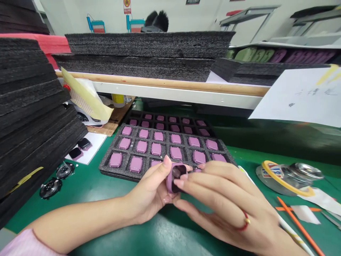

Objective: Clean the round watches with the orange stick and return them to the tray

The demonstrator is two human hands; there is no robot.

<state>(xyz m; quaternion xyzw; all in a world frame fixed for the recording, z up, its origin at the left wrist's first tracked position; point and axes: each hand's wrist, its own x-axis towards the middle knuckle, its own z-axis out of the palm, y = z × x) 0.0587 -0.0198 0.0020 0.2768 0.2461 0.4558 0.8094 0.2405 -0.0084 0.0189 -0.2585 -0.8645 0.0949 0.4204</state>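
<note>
Pinching a rounded-square pink plastic watch case (169, 181) with a dark glossy face, the left hand (149, 188) and right hand (223, 199) are gripping it between their fingertips.

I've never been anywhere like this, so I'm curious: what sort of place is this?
It looks like a factory assembly station for small electronics, perhaps smartwatches. There's a green workbench, black foam trays holding rows of identical pink watch-like cases, and stacked black foam alongside.
</note>
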